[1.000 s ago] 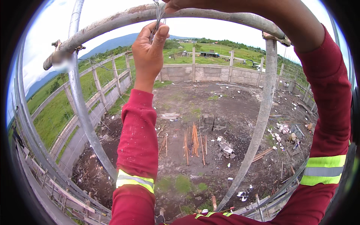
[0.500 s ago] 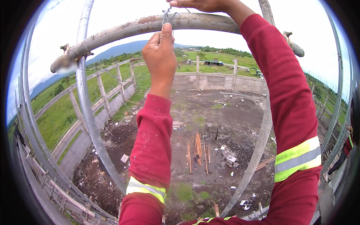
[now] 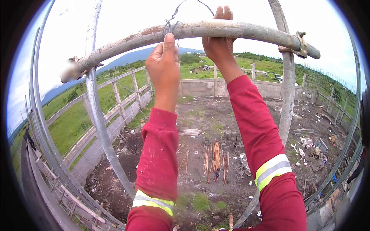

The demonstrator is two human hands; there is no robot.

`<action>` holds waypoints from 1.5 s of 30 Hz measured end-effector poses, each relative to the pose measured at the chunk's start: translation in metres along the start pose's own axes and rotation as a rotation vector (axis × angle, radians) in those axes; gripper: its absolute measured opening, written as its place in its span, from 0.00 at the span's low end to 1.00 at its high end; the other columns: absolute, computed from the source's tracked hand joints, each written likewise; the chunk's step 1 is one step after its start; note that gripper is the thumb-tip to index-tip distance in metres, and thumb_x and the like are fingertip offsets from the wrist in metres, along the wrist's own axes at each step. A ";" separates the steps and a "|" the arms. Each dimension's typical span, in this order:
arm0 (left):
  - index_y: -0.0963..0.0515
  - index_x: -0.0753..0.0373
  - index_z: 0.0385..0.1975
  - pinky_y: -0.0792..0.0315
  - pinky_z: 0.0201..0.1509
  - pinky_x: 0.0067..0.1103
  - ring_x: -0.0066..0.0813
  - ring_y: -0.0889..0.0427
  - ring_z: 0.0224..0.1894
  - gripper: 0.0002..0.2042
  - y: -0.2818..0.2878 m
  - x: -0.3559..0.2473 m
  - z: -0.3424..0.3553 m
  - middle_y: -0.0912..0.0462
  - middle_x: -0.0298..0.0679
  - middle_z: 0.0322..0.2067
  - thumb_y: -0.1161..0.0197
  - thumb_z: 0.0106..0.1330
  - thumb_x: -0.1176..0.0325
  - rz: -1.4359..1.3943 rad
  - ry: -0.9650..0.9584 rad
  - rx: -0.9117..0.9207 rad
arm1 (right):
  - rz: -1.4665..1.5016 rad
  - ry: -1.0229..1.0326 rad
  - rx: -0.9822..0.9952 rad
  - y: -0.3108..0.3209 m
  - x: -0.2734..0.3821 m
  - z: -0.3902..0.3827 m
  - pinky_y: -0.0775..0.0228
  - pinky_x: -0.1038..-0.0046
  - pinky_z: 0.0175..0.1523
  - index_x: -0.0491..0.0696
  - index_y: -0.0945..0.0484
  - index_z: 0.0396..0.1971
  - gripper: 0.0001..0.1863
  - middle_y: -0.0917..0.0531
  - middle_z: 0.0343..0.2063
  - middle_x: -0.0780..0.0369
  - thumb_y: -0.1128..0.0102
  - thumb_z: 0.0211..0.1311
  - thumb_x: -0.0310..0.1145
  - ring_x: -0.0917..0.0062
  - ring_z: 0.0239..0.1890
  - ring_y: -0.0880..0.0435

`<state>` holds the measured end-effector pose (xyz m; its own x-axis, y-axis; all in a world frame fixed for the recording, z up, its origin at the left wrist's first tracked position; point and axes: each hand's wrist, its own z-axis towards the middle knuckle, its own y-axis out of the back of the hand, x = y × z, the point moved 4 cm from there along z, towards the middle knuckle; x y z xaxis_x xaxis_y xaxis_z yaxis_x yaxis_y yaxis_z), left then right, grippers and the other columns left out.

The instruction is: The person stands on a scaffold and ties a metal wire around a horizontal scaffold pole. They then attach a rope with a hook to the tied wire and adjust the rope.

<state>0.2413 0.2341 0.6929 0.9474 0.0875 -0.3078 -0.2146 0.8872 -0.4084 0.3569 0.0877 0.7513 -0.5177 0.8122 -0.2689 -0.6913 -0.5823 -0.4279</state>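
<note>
A grey metal pipe [image 3: 127, 44] crosses in front of me at head height, with rust-brown patches on its surface. Thin wire [image 3: 172, 17] is looped round it, twisted above, and arches up out of view. My left hand [image 3: 165, 57] pinches the wire's lower loop between thumb and fingers, just under the pipe. To the right, my right hand [image 3: 219, 48] reaches up behind the pipe, which hides its middle. Its fingertips stretch up above the pipe, beside the wire's other end; whether they touch that wire I cannot tell.
Upright scaffold tubes [image 3: 98, 111] stand left and right, joined to the pipe by clamps [image 3: 301, 44]. Far below lies a dirt yard with orange-brown bars [image 3: 216, 156], stacked blocks [image 3: 231, 136] and rubble [image 3: 318, 154], bounded by a concrete wall [image 3: 198, 86]. A person's dark-clothed figure [image 3: 29, 138] stands far left.
My right hand has come down from above the pipe to behind it. The left hand keeps its pinch. The view has tilted up and turned a little, showing more wire above.
</note>
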 end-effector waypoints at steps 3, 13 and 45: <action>0.26 0.59 0.19 0.48 0.25 0.16 0.11 0.40 0.22 0.25 0.000 -0.001 0.001 0.34 0.24 0.17 0.38 0.76 0.48 -0.040 -0.001 0.024 | -0.188 0.066 -0.089 -0.028 -0.003 0.019 0.33 0.53 0.63 0.37 0.28 0.61 0.26 0.24 0.59 0.44 0.44 0.74 0.42 0.56 0.62 0.26; 0.21 0.63 0.22 0.45 0.26 0.16 0.11 0.36 0.22 0.22 -0.001 0.001 0.003 0.29 0.26 0.17 0.34 0.73 0.51 0.007 -0.048 0.026 | 0.715 -0.637 0.257 -0.014 0.079 -0.055 0.30 0.53 0.34 0.40 0.23 0.31 0.16 0.20 0.20 0.47 0.50 0.76 0.36 0.50 0.26 0.18; 0.17 0.62 0.32 0.28 0.56 0.26 0.27 0.19 0.39 0.18 0.015 -0.014 0.011 0.17 0.35 0.28 0.37 0.74 0.51 0.174 0.057 0.297 | 1.458 -1.242 0.266 0.094 0.144 -0.086 0.26 0.76 0.41 0.42 0.53 0.74 0.38 0.15 0.32 0.59 0.48 0.78 0.46 0.80 0.32 0.18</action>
<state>0.2272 0.2507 0.7008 0.8864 0.2308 -0.4013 -0.2852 0.9551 -0.0806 0.2609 0.1529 0.5986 -0.6074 -0.6347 0.4778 0.5520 -0.7697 -0.3207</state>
